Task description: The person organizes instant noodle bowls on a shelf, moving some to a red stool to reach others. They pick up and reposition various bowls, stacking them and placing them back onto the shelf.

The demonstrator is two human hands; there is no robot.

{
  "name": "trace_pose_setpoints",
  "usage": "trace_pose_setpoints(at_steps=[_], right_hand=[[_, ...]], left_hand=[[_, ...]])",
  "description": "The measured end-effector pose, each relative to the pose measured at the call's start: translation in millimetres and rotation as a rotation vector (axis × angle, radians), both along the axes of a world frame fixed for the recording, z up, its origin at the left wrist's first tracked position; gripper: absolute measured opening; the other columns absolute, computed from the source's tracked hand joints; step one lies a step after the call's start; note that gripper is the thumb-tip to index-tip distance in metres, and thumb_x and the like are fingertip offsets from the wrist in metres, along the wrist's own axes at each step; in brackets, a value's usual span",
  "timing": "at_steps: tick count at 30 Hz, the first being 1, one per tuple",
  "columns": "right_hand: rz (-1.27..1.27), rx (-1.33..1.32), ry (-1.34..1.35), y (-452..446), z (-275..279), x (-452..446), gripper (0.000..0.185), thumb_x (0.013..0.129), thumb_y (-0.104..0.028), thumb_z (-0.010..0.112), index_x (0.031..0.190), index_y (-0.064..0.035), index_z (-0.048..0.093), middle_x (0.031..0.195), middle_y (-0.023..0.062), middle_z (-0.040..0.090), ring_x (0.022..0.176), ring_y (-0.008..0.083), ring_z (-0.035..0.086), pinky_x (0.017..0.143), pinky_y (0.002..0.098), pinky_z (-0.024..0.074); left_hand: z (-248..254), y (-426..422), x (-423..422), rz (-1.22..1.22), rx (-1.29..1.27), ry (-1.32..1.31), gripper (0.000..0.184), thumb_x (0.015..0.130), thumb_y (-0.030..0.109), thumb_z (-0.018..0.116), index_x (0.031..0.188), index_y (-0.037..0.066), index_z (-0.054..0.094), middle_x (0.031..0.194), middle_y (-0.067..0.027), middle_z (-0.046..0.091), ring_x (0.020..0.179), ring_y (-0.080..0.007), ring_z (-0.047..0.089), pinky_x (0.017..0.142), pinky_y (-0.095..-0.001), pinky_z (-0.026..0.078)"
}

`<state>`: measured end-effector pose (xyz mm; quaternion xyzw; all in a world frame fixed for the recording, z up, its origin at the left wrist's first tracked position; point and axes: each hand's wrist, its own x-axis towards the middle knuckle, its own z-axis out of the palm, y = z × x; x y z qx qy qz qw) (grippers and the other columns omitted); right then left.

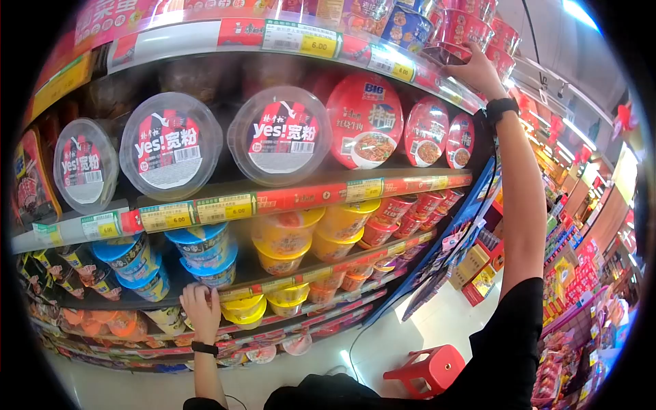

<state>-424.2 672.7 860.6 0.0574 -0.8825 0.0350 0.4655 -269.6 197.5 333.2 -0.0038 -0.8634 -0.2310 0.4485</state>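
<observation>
High at the right end of the top shelf, my right hand [476, 72] is closed on a red instant noodle cup [447, 52], thumb low and fingers around its side. More red noodle cups [504, 37] are stacked beside and above it. Low on the left, my left hand [201, 313] has its fingers curled over a shelf edge [256, 288], below a stack of blue noodle bowls [208, 258]. The fingertips are partly hard to make out. Yellow noodle tubs [244, 311] sit to the right of that hand. Each wrist wears a black band.
Clear-lidded noodle bowls [288, 134] and red-lidded bowls [367, 121] face out on the shelf between my hands. Yellow tubs [287, 236] are stacked below. A red stool [430, 370] stands on the floor, near cardboard boxes [471, 266]. Goods displays [581, 273] line the right.
</observation>
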Motion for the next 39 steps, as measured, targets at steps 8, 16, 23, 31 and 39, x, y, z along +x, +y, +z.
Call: trace_pose_setpoints(at_steps=[8,16,23,31,39], right_hand=[[-0.178,0.053,0.041,-20,-5,14,0.090,0.061,-0.046,0.080,0.135,-0.0087,0.046,0.113,0.0156,0.066,0.105,0.0320,0.064,0.088,0.0392,0.0490],[-0.191,0.058,0.081,-13,-6,3,0.090,0.060,-0.047,0.081,0.134,-0.0097,0.046,0.113,0.0152,0.066,0.104,0.0316,0.064,0.088,0.0397,0.0490],[-0.084,0.037,0.010,-3,-4,-4,0.086,0.062,-0.044,0.081,0.131,-0.0049,0.049,0.108,0.0176,0.067,0.103,0.0304,0.064,0.088,0.0370,0.0489],[0.096,-0.115,-0.215,20,12,-52,0.047,0.070,-0.043,0.075,0.081,0.0022,0.064,0.074,0.0098,0.067,0.069,0.0177,0.064,0.068,0.0316,0.0498],[0.076,-0.080,-0.359,-8,14,-48,0.040,0.082,-0.036,0.063,0.066,0.0000,0.063,0.055,-0.0001,0.051,0.047,0.0113,0.044,0.046,0.0312,0.0329]], left_hand=[[-5,-1,-1,0.021,-0.008,-0.028,0.019,0.082,0.014,0.065,0.083,0.006,0.048,0.091,-0.0125,0.053,0.087,-0.0321,0.050,0.076,-0.0430,0.036],[-4,-2,-2,0.005,-0.021,-0.003,0.019,0.082,0.014,0.066,0.083,0.006,0.049,0.092,-0.0127,0.053,0.087,-0.0318,0.050,0.076,-0.0427,0.036],[-9,-3,-4,0.007,-0.009,0.026,0.022,0.081,0.014,0.067,0.084,0.005,0.048,0.092,-0.0127,0.053,0.086,-0.0322,0.050,0.076,-0.0429,0.036],[-10,-6,-4,-0.006,0.013,0.026,0.025,0.080,0.014,0.069,0.086,0.005,0.046,0.092,-0.0128,0.054,0.086,-0.0324,0.050,0.075,-0.0427,0.035],[-8,-5,-3,0.011,-0.018,0.027,0.023,0.080,0.014,0.069,0.085,0.007,0.048,0.091,-0.0113,0.055,0.084,-0.0311,0.050,0.074,-0.0421,0.035]])
